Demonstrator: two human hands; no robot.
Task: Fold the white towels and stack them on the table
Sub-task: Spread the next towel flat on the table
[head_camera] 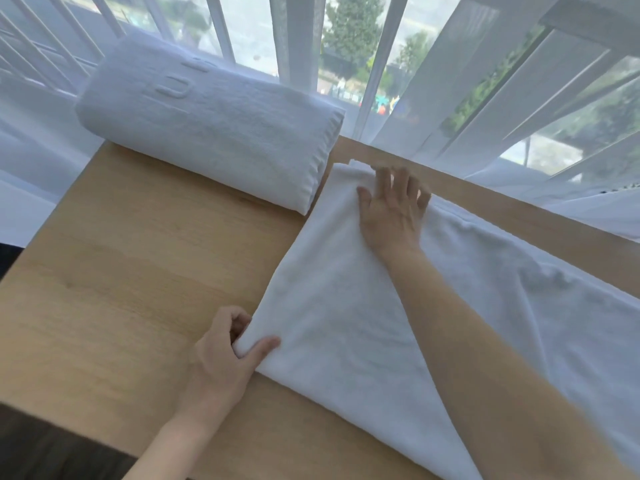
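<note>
Right hand (393, 211) flat on towel (346, 306)

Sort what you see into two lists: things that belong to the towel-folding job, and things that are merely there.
Part of the job:
- flat towel being folded
- folded towel stack
- left hand pinching the towel's near corner
- right hand pressing flat on its far end
- table

Merely there:
- sheer curtain
- window
</note>
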